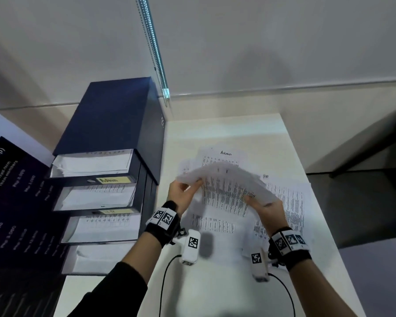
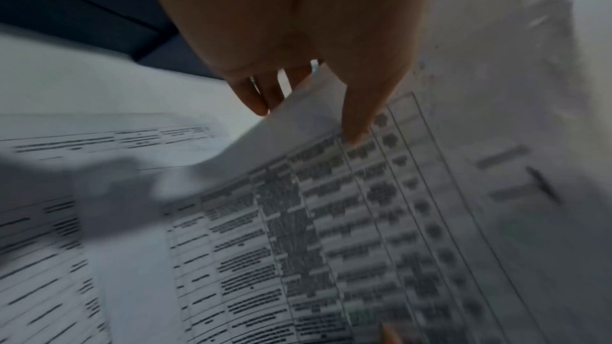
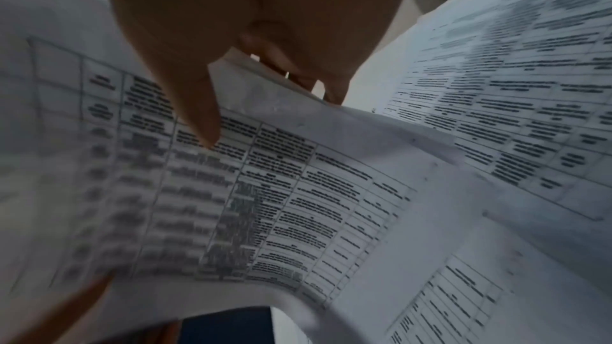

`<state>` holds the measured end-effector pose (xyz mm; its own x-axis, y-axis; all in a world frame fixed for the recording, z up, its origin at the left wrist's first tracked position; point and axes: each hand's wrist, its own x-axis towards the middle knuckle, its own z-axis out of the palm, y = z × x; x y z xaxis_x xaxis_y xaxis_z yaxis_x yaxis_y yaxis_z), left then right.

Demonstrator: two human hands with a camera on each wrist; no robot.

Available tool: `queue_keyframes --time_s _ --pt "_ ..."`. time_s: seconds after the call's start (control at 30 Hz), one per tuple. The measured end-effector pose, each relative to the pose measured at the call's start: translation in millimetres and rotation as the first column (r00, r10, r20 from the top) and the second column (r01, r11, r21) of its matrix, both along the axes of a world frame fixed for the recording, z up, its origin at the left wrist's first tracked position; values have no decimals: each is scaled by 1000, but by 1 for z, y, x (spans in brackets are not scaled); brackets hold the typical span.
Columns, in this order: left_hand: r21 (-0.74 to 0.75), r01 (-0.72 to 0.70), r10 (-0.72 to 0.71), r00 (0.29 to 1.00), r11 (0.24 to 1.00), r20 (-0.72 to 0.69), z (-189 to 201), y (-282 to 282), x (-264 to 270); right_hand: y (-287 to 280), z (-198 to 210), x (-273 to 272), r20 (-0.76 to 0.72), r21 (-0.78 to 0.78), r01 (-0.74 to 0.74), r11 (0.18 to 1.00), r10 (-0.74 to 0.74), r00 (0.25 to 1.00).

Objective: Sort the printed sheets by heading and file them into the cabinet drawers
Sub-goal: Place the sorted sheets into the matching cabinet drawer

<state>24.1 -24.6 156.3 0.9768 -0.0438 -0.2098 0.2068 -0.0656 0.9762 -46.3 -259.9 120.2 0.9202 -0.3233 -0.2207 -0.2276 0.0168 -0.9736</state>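
The left hand [image 1: 183,195] and right hand [image 1: 267,210] are each pinching an opposite edge of one printed sheet [image 1: 226,184], thumb on top, holding it bowed above the sheets [image 1: 284,202] lying on the white table [image 1: 215,294], beside the blue drawer cabinet [image 1: 114,124].

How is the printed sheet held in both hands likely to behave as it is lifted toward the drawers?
Probably floppy: the printed sheet arches between the left hand and right hand, which pinch opposite edges. It looks light, so it may flutter or slide off the loose sheets on the table. A one-handed grip would likely let it droop.
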Motion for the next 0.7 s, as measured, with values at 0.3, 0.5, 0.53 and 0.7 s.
queue_keyframes --time_s 0.3,0.5,0.53,0.7 --pt "58 183 -183 983 981 -1 11 16 15 -2 2 6 -12 -2 -122 992 122 992" --pt "141 215 -215 977 966 -12 14 15 3 15 -11 6 -92 -177 -157 972 143 985" --pt "126 202 -203 979 971 -8 18 16 2 19 -7 6 -80 -181 -142 973 130 988" --pt "94 161 -166 985 982 49 38 38 -8 47 40 2 -11 -199 -184 963 185 983"
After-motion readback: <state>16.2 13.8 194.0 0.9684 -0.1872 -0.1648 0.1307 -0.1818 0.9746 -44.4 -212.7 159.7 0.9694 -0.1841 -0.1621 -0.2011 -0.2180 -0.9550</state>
